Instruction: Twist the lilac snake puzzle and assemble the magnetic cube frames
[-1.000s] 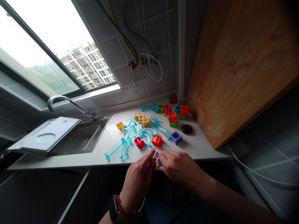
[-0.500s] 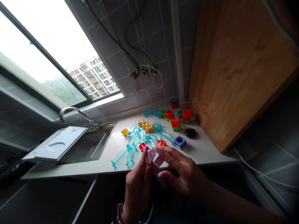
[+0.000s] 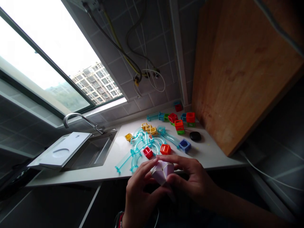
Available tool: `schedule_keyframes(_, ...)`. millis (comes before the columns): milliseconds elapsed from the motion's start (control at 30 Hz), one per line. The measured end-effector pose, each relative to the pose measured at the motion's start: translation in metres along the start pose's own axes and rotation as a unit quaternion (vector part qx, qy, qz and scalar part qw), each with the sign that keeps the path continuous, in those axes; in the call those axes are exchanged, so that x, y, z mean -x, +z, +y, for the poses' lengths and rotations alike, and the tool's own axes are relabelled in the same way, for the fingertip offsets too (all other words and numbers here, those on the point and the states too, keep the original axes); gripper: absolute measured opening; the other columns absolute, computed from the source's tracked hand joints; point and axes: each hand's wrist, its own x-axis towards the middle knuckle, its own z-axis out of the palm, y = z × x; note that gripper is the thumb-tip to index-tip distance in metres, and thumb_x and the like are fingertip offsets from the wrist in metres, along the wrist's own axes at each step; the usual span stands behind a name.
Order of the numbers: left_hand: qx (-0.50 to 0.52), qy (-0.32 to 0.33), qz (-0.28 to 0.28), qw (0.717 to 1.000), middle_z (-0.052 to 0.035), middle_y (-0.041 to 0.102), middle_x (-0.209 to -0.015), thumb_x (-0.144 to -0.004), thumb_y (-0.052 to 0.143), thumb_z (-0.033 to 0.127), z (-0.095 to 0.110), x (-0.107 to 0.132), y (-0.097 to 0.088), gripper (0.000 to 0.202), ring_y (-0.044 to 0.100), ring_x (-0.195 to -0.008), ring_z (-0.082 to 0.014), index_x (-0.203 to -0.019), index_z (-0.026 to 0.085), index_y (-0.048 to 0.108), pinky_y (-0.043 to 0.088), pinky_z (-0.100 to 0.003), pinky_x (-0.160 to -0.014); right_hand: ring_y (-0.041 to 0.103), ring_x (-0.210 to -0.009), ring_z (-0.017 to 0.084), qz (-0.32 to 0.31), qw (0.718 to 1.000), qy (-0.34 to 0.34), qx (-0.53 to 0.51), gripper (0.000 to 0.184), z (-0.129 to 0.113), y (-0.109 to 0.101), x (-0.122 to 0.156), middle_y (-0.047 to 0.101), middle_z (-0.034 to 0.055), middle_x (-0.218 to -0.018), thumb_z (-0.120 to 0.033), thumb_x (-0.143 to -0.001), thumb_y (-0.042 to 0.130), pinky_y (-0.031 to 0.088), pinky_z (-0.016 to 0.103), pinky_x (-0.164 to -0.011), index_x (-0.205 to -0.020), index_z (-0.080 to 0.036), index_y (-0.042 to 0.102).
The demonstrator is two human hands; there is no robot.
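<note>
Both hands hold a lilac-and-white snake puzzle (image 3: 162,172) made of wedge-shaped segments, just off the counter's front edge. My left hand (image 3: 142,190) has its fingers closed on the puzzle's left side, with the thumb below. My right hand (image 3: 190,174) grips the right side between thumb and fingers. Part of the puzzle is hidden behind the fingers. Just beyond the hands, a red cube block (image 3: 147,152) and an orange cube block (image 3: 165,149) lie on the counter.
Clear teal track pieces (image 3: 142,145) spread over the white counter (image 3: 111,163). Yellow blocks (image 3: 148,128), a blue block (image 3: 184,145) and a black rounded object (image 3: 195,136) lie around them. A sink (image 3: 95,153) with a white box (image 3: 65,148) across it is left; a wooden panel (image 3: 237,72) stands right.
The snake puzzle has been turned, its wedges now meeting in a compact, faceted shape. Both hands have shifted slightly lower, uncovering the red and orange blocks more.
</note>
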Motion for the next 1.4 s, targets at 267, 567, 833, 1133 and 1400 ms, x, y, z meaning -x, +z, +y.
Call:
schedule_keyframes(267, 0.092, -0.097, 0.008, 0.991, -0.0085, 0.076, -0.116, -0.068, 0.095, 0.021, 0.000, -0.005, 0.000, 0.062, 0.077, -0.074, -0.0202, -0.125, 0.024, 0.070, 0.064, -0.025, -0.064, 0.071, -0.093, 0.023, 0.009, 0.997, 0.033, 0.073, 0.036, 0.012, -0.006, -0.011, 0.074, 0.0076, -0.108, -0.051, -0.091, 0.074, 0.060, 0.033, -0.077, -0.114, -0.023, 0.072)
schedule_keyframes(567, 0.211, -0.182, 0.074, 0.958, -0.0050, 0.077, -0.096, -0.080, 0.086, 0.042, -0.004, -0.016, -0.011, 0.061, 0.076, -0.079, -0.0190, -0.132, 0.023, 0.061, 0.061, -0.024, -0.066, 0.069, -0.095, 0.023, -0.113, 0.986, 0.093, 0.081, 0.039, 0.015, 0.001, -0.005, 0.074, 0.0070, -0.108, -0.049, -0.091, 0.074, 0.056, 0.033, -0.082, -0.118, -0.022, 0.072)
schedule_keyframes(833, 0.181, -0.205, 0.007, 0.962, -0.0131, 0.078, -0.112, -0.083, 0.084, 0.039, -0.013, -0.018, -0.010, 0.046, 0.076, -0.095, -0.0260, -0.121, 0.017, 0.070, 0.062, -0.032, -0.082, 0.059, -0.068, 0.014, -0.148, 0.977, 0.141, 0.055, 0.034, 0.008, 0.006, -0.003, 0.070, 0.0003, -0.087, -0.045, -0.100, 0.061, 0.045, 0.023, -0.059, -0.126, -0.023, 0.064)
schedule_keyframes(1133, 0.178, -0.152, -0.138, 0.962, -0.0160, 0.066, -0.139, -0.073, 0.091, 0.048, -0.011, -0.023, -0.036, 0.074, 0.071, -0.109, -0.0324, -0.138, 0.026, 0.066, 0.060, -0.037, -0.090, 0.047, -0.055, 0.010, -0.253, 0.937, 0.233, -0.065, 0.029, 0.006, -0.003, -0.005, 0.057, -0.0039, -0.071, -0.047, -0.102, 0.054, 0.037, 0.019, -0.049, -0.110, -0.020, 0.063)
schedule_keyframes(1400, 0.135, -0.051, -0.126, 0.981, -0.0148, 0.071, -0.133, -0.077, 0.090, 0.030, -0.007, -0.019, -0.036, 0.047, 0.075, -0.106, -0.0315, -0.122, 0.025, 0.077, 0.062, -0.038, -0.092, 0.056, -0.061, 0.010, -0.268, 0.926, 0.244, -0.106, 0.040, 0.008, -0.008, -0.006, 0.066, 0.0009, -0.087, -0.053, -0.102, 0.057, 0.042, 0.019, -0.054, -0.125, -0.021, 0.063)
